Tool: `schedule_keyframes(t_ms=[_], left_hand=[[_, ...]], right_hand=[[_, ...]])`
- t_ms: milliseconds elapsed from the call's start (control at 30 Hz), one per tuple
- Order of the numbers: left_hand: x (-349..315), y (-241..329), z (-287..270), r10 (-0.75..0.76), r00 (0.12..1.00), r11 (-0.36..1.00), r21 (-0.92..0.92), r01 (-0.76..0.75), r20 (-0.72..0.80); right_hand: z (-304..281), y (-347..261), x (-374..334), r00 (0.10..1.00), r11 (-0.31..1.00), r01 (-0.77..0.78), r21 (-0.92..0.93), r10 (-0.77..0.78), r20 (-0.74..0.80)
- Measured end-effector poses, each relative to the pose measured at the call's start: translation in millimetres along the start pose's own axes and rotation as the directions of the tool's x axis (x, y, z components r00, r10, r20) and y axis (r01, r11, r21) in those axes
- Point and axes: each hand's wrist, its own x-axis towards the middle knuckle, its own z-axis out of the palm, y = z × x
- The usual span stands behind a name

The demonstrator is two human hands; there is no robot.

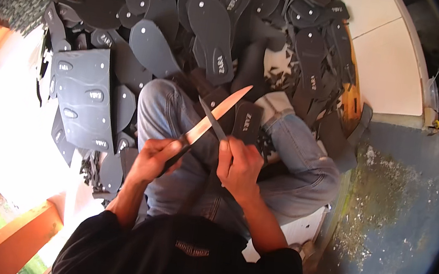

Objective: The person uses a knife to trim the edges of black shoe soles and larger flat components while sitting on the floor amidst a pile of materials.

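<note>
My left hand (157,157) is closed round the black handle of a knife. The knife's long bright blade (222,111) points up and to the right. In my right hand (240,167) is a narrow dark pointed tool (214,121), a second knife or a sharpening steel; I cannot tell which. It slants up to the left and crosses the bright blade, and they seem to touch. Both hands are above my lap. Just beyond the blades lie black foam shoe soles, one of them a whole sole (210,36).
Black soles and offcuts cover the floor ahead. A dark sheet with sole shapes (84,100) leans at the left. My bent legs in jeans (297,155) frame the work. White tiles (390,65) and a stained grey floor (386,214) lie to the right.
</note>
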Motion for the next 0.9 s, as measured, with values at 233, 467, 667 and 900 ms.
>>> schedule_keyframes(t_ms=[233, 467, 667, 900], left_hand=[[4, -20, 20, 0.473, 0.848, 0.761, 0.595, -0.258, -0.238], [22, 2, 15, 0.024, 1.0, 0.999, 0.045, -0.023, -0.006], [16, -7, 5, 0.167, 0.966, 0.974, 0.187, -0.13, -0.196], [18, -12, 1, 0.397, 0.882, 0.817, 0.535, -0.214, -0.253]], right_hand=[[-18, -1, -4, 0.708, 0.44, -0.705, 0.556, 0.4, 0.582], [-3, 2, 1, 0.998, 0.985, -0.058, 0.159, 0.057, 0.014], [11, 28, -23, 0.938, 0.938, -0.338, 0.072, 0.329, 0.107], [-27, 11, -17, 0.699, 0.302, -0.71, 0.636, 0.411, 0.586]])
